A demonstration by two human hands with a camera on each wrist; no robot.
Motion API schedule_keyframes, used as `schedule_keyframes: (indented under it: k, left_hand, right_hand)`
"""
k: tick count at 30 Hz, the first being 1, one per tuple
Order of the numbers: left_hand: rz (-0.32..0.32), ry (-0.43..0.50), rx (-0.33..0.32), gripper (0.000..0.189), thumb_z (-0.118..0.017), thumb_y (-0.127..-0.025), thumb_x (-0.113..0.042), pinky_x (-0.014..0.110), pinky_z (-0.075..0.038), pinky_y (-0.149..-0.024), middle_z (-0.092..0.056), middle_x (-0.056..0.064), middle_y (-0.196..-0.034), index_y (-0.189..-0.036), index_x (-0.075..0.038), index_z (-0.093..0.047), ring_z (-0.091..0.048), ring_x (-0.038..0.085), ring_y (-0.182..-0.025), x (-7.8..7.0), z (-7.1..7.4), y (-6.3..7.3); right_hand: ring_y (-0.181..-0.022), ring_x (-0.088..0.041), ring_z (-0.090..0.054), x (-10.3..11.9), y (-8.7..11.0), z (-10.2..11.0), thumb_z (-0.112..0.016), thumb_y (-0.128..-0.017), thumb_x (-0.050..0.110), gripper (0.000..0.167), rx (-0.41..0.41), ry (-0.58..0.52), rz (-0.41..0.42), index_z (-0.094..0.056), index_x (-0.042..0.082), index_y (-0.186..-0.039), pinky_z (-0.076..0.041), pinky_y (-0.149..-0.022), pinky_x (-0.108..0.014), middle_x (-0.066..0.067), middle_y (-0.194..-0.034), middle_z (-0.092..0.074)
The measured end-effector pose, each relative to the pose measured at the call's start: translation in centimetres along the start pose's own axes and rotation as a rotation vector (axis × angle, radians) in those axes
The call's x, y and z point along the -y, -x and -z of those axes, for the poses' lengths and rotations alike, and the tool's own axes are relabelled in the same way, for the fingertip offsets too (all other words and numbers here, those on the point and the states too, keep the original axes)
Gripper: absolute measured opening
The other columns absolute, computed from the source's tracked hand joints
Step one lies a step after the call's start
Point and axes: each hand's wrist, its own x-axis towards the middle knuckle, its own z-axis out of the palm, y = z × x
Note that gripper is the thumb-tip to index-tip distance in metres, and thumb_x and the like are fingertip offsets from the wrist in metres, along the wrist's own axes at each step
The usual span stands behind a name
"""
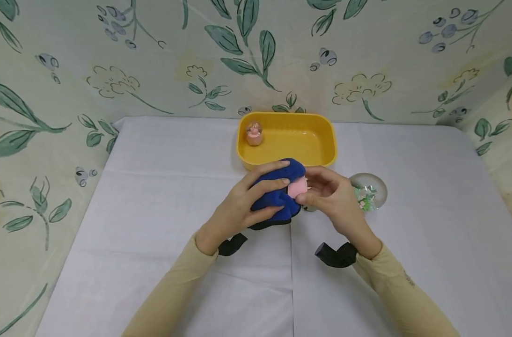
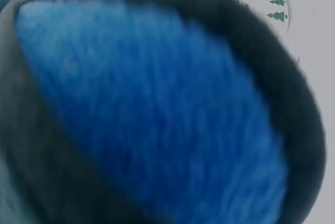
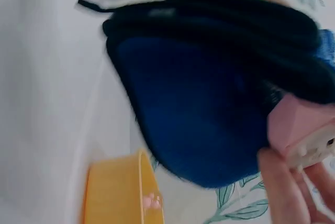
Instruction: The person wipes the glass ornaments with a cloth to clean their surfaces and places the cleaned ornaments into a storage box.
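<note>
My left hand grips a blue plush cloth with black edging, its fingers spread over the top. The cloth wraps around an object whose pink base sticks out on the right side; the rest is hidden in the folds. My right hand pinches this pink base between thumb and fingers. In the right wrist view the pink piece has flat faces and a cream figure-like part on its underside. Blue pile and black trim of the cloth fill most of the left wrist view.
Behind the hands stands a yellow basin with a small pink snow globe in its left end. A clear glass globe with green and white decorations lies just beyond my right hand. A white cloth covers the table.
</note>
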Motion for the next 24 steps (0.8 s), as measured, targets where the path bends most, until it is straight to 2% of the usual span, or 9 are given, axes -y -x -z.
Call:
schedule_keyframes:
  k: [4,7,9,12,17,20,24]
  left_hand:
    - [-0.007,0.051,-0.089,0.035,-0.053,-0.098,-0.032,0.042,-0.039,-0.104,-0.042,0.021,-0.136,-0.120,-0.003,-0.052,-0.042,0.035,-0.127,0.1,0.1,-0.2]
    - [-0.012,0.087,-0.139,0.033,-0.055,-0.098,-0.030,0.045,-0.039,-0.103,-0.045,0.021,-0.133,-0.115,-0.001,-0.055,-0.044,0.035,-0.125,0.1,0.1,-0.3]
    - [-0.005,0.104,-0.149,0.033,-0.055,-0.098,-0.030,0.045,-0.040,-0.103,-0.046,0.022,-0.132,-0.114,-0.001,-0.056,-0.045,0.035,-0.123,0.1,0.0,-0.3]
    - [0.002,0.115,-0.142,0.031,-0.054,-0.097,-0.029,0.044,-0.040,-0.103,-0.046,0.022,-0.131,-0.112,-0.001,-0.055,-0.045,0.035,-0.123,0.0,-0.1,-0.2]
    - [-0.009,0.068,-0.086,0.028,-0.061,-0.090,-0.013,0.041,-0.041,-0.102,-0.043,0.022,-0.132,-0.114,-0.002,-0.051,-0.044,0.035,-0.124,-0.2,-0.1,-0.3]
    - [-0.021,0.023,-0.066,0.032,-0.064,-0.086,-0.007,0.039,-0.041,-0.102,-0.042,0.022,-0.132,-0.115,-0.003,-0.049,-0.045,0.035,-0.123,-0.3,-0.1,-0.3]
    - [-0.036,-0.022,-0.056,0.028,-0.062,-0.091,-0.013,0.038,-0.040,-0.102,-0.043,0.022,-0.132,-0.114,-0.004,-0.048,-0.046,0.035,-0.122,-0.4,-0.1,-0.3]
  right_hand:
    - [-0.108,-0.026,-0.056,-0.2,-0.2,0.0,-0.074,-0.083,0.002,0.051,0.061,0.040,0.165,-0.051,-0.010,-0.127,-0.051,-0.088,-0.031,-0.013,-0.124,-0.056]
    - [-0.106,-0.024,-0.058,-0.4,-0.4,0.1,-0.076,-0.081,0.008,0.053,0.081,0.085,0.272,-0.052,-0.013,-0.124,-0.052,-0.087,-0.029,-0.013,-0.121,-0.058]
    - [-0.103,-0.022,-0.060,-0.5,-0.5,0.2,-0.078,-0.080,0.016,0.055,0.079,0.126,0.307,-0.054,-0.012,-0.120,-0.053,-0.085,-0.029,-0.010,-0.118,-0.061]
    - [-0.097,-0.020,-0.063,-0.6,-0.4,0.1,-0.079,-0.078,0.019,0.055,0.066,0.143,0.324,-0.056,-0.013,-0.116,-0.054,-0.082,-0.028,-0.009,-0.115,-0.063]
    - [-0.090,-0.020,-0.064,-0.8,0.0,-0.3,-0.081,-0.076,0.013,0.049,0.034,0.039,0.270,-0.058,-0.011,-0.112,-0.055,-0.079,-0.028,-0.012,-0.111,-0.062]
    - [-0.087,-0.020,-0.064,-0.8,0.3,-0.5,-0.080,-0.077,0.008,0.040,0.005,-0.035,0.171,-0.060,-0.005,-0.110,-0.056,-0.076,-0.027,-0.013,-0.106,-0.063]
    - [-0.082,-0.019,-0.065,-0.4,0.5,-0.8,-0.074,-0.080,-0.001,0.028,-0.027,-0.096,-0.002,-0.063,0.002,-0.106,-0.056,-0.073,-0.027,-0.013,-0.097,-0.064]
